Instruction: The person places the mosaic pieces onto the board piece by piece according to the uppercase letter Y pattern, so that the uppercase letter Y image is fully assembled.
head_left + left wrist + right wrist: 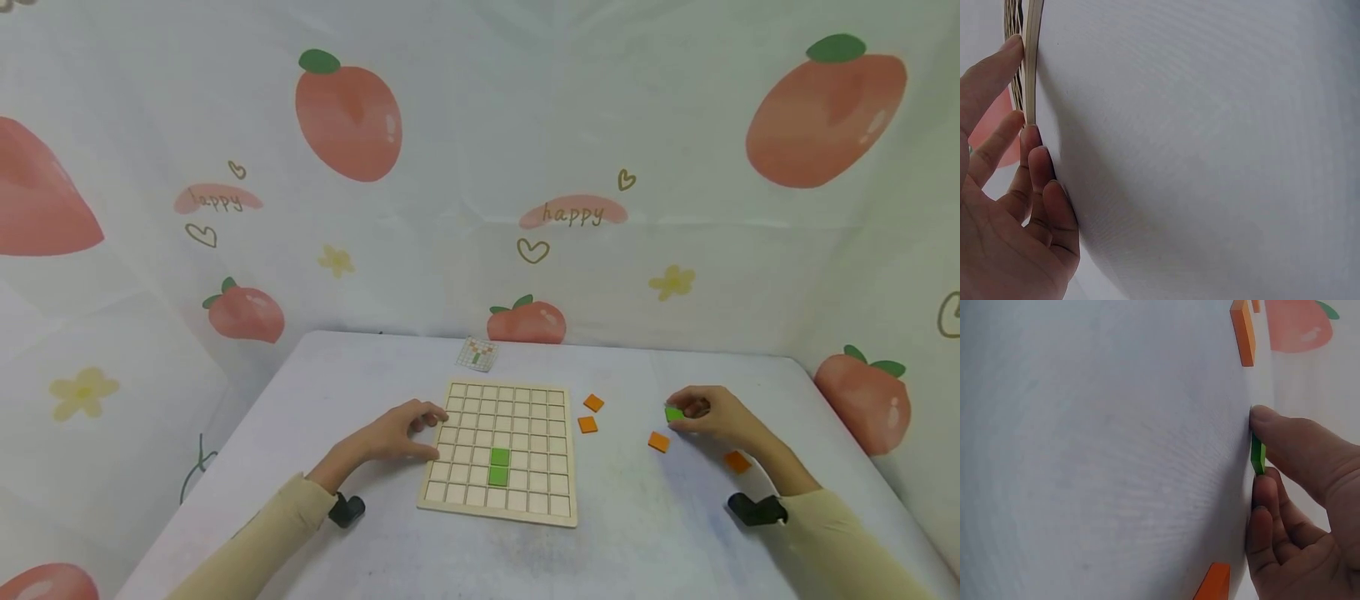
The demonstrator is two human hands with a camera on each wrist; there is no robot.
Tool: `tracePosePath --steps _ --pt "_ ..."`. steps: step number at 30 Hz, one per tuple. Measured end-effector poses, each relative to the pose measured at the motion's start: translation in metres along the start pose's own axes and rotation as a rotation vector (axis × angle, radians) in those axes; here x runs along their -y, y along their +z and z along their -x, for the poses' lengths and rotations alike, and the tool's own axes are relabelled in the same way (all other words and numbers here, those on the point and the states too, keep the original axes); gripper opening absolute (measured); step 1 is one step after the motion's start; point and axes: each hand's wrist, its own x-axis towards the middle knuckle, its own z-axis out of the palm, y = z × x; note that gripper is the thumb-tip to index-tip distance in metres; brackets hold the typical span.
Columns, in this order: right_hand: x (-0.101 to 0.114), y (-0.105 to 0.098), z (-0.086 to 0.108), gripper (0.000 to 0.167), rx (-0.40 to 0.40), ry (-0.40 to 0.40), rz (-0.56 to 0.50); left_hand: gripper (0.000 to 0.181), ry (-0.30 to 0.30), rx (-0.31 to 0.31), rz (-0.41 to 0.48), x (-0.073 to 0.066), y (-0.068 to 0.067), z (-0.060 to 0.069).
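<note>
A wooden grid board (459, 433) lies on the table, with two green square tiles (498, 457) seated one below the other in its cells. My left hand (396, 432) rests at the board's left edge. In the left wrist view, the thumb (991, 78) and index finger touch the rim, while the other fingers lie loosely bent beside it. Off to the right, my right hand (708, 414) pinches a green tile (673, 414) at the tabletop. The right wrist view shows that green tile (1258, 454) between thumb and fingertips.
Two orange tiles (593, 403) lie just right of the board. Another orange tile (658, 442) is in front of my right hand, and one more orange tile (737, 462) sits beneath the wrist. A small pattern card (477, 354) lies behind the board. A printed curtain surrounds the table.
</note>
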Motion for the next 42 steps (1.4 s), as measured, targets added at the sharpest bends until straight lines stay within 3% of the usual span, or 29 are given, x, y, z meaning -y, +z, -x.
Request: tracePosePath --steps 11,21,26,36,42 --pt "0.001 0.001 0.002 0.025 0.008 0.031 -0.044 0.057 0.025 -0.014 -0.008 0.001 0.001 0.001" --pt "-0.001 0.001 0.002 0.029 -0.009 0.041 -0.063 0.056 0.028 -0.001 0.000 0.003 0.001 0.000" --pt "0.000 0.000 0.005 0.030 -0.027 0.030 -0.074 0.056 0.010 -0.002 0.000 0.003 0.001 -0.001" --pt "0.005 -0.004 0.013 0.029 -0.033 -0.014 -0.070 0.056 0.030 -0.004 0.000 0.001 -0.001 0.000" --pt "0.011 -0.001 0.017 0.030 -0.027 -0.030 -0.119 0.056 0.014 0.000 0.010 0.001 -0.001 0.000"
